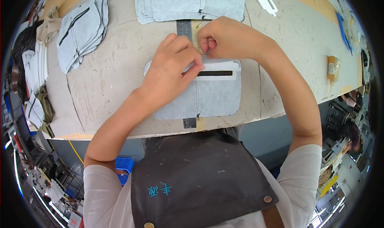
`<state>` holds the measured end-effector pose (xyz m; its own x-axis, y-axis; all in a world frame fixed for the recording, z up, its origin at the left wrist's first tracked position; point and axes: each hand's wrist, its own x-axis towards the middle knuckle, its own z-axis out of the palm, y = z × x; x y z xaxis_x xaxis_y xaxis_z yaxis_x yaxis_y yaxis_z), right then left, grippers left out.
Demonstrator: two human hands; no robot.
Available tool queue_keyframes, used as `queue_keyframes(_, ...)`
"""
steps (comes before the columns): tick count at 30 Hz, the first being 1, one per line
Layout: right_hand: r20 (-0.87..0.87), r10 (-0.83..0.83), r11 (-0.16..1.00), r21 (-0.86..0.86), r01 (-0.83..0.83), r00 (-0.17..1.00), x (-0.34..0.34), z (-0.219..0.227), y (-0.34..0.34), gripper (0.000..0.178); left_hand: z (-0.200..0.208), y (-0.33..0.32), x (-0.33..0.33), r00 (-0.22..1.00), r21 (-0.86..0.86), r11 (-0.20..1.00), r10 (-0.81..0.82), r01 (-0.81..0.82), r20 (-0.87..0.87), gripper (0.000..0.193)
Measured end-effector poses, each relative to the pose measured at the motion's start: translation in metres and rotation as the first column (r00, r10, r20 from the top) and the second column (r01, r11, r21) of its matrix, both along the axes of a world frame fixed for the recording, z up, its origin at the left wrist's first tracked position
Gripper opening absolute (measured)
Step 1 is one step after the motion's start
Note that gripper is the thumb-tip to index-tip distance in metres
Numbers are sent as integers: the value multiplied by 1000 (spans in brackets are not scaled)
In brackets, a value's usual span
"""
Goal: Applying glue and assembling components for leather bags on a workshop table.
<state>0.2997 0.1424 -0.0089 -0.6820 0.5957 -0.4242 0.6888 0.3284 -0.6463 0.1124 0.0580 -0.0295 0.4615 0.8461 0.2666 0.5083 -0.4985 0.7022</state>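
A light grey panel [218, 96] with rounded corners lies flat on the table before me. A black slot [216, 73] framed by white strips [236, 70] runs across its upper part. Over the panel's left half bends my left hand [172, 66], thumb and fingertips drawn together at the slot's left part. My right hand [228, 38] is curled closed just beyond the panel's far edge, close to the left fingertips. Whatever either set of fingers pinches is hidden or too small to name. Under the panel runs a steel ruler [184, 28], showing at both ends.
More grey panels [176, 6] are stacked at the far middle, and another pile with black slots [82, 32] lies far left. White strips [264, 0] rest at the back. On the right are a yellowish bottle [333, 70] and a blue tool [344, 34]. White cloth pieces [36, 66] line the left edge.
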Motion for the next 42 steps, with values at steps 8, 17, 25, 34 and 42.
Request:
queue_keyframes(8, -17, -136, 990, -43, 136, 991, 6, 3, -3, 10, 27, 11, -4, 970, -490, 859, -31, 149, 242, 10)
queue_keyframes(17, -512, -303, 720, 429, 545, 804, 35, -18, -104, 16, 2, 23, 14, 997, -336, 939, -63, 73, 41, 13)
queue_keyframes(25, -376, -170, 617, 680, 396, 911, 36, -43, -135, 33, -8, 32, 25, 998, -264, 964, 13, -27, -54, 22)
queue_keyframes(34, -382, -191, 602, 681, 416, 904, 34, -44, -136, 33, -15, 30, 27, 995, -192, 979, 52, -68, -86, 22)
queue_keyframes(42, -329, -150, 572, 740, 353, 932, 34, -43, -135, 35, -16, 28, 29, 994, -151, 986, 52, -66, -92, 20)
